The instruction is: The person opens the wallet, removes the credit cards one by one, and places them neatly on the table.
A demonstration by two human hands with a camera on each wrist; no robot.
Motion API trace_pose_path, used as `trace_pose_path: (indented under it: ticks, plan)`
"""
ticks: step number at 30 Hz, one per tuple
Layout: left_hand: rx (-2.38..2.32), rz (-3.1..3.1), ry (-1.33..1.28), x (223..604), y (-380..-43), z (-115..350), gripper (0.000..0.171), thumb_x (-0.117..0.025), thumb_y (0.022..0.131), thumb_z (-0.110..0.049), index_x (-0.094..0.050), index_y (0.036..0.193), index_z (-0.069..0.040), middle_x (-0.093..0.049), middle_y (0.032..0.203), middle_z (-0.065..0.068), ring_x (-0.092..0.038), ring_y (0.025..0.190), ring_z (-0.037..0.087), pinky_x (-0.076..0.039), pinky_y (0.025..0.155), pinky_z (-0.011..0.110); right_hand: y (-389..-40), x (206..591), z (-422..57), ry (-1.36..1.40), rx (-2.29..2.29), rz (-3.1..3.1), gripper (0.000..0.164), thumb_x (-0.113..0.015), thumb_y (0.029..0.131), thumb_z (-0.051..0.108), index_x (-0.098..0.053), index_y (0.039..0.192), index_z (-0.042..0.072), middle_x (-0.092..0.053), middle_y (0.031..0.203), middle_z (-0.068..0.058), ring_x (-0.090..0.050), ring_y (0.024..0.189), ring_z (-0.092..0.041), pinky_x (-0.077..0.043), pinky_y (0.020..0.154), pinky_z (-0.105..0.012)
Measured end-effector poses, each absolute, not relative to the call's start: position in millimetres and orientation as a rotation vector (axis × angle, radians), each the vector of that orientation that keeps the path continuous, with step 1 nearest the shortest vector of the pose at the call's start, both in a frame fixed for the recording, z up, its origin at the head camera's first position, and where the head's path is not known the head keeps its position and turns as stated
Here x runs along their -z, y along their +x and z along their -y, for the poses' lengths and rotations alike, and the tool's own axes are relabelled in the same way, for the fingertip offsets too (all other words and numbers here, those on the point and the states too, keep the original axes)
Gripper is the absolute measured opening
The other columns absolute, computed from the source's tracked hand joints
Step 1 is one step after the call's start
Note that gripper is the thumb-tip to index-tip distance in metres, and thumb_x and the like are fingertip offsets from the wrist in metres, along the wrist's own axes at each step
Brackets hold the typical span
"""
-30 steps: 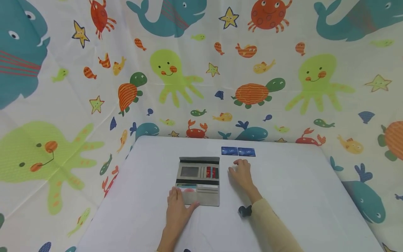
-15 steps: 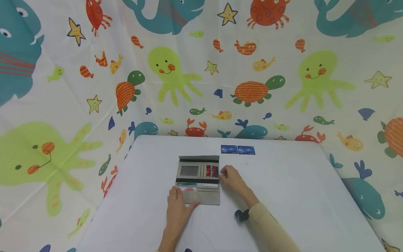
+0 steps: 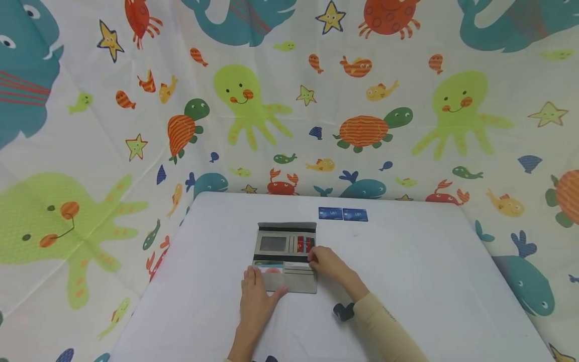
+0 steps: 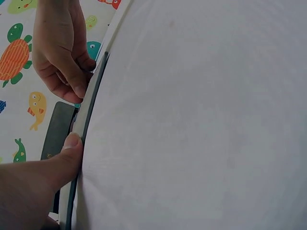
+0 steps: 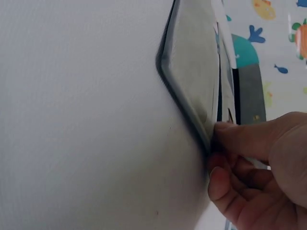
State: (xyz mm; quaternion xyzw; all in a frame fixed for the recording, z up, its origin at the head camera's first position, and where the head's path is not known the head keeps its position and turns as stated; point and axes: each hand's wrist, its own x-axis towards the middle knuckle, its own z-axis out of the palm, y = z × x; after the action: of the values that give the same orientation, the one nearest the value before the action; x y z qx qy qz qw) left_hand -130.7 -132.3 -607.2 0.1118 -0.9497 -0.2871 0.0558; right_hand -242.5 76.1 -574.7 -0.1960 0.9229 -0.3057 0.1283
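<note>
Nearest, a tan sleeve (image 3: 389, 327) comes in from the lower right, with a small dark device (image 3: 344, 312) at its wrist. The left hand (image 3: 256, 299) lies relaxed, fingers straight and together over the lower left corner of an open grey wallet (image 3: 299, 285), its thumb resting on the near edge. At the wallet's right edge, by the fold, the right hand (image 3: 331, 264) has thumb and curled fingers closed in a pinch on that edge; whether a card is also caught between them cannot be told.

The wallet lies flat on a white table (image 3: 407, 276). Its near half holds a teal and pink card (image 3: 273, 270) in the left pocket and a white card (image 3: 296, 264) in the slots on the right. Its far half has a dark window pocket (image 3: 273, 244) on the left and red pieces (image 3: 300, 244) tucked into the right side.

Beyond, two blue cards (image 3: 330, 213) lie side by side, outside the wallet. A sea-animal cloth (image 3: 280, 45) hangs behind.
</note>
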Motion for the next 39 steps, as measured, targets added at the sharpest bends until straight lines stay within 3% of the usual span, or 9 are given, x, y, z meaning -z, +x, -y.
trace_pose_path:
  ticks: [8, 20, 39]
  plan:
    - [0.856, 2.882, 0.328, 608, -132, 132, 0.107, -0.082, 0.076, -0.053, -0.037, 0.147, 0.012, -0.03, 0.158, 0.033, -0.029, 0.147, 0.051, -0.034, 0.114, 0.063, -240, 569, -68, -0.534, 0.794, -2.706, 0.006, -0.069, 0.092, 0.004, -0.068, 0.096, 0.007, -0.064, 0.086, -0.003, -0.057, 0.078, -0.014, -0.056, 0.074, -0.028]
    - [0.838, 2.884, 0.324, 610, -133, 131, 0.106, -0.082, 0.076, -0.053, -0.038, 0.147, 0.012, -0.031, 0.158, 0.032, -0.03, 0.146, 0.052, -0.037, 0.112, 0.064, -241, 577, -70, -0.526, 0.808, -2.694, 0.015, -0.069, 0.095, 0.022, -0.062, 0.095, 0.009, -0.056, 0.083, -0.002, -0.052, 0.075, -0.014, -0.048, 0.067, -0.026]
    - [0.829, 2.888, 0.339, 607, -133, 130, 0.106, -0.082, 0.076, -0.053, -0.038, 0.147, 0.013, -0.03, 0.158, 0.033, -0.03, 0.146, 0.052, -0.036, 0.112, 0.064, -243, 588, -67, -0.5, 0.868, -2.774, 0.013, -0.063, 0.099, 0.019, -0.061, 0.095, 0.007, -0.055, 0.09, -0.004, -0.052, 0.079, -0.015, -0.05, 0.071, -0.03]
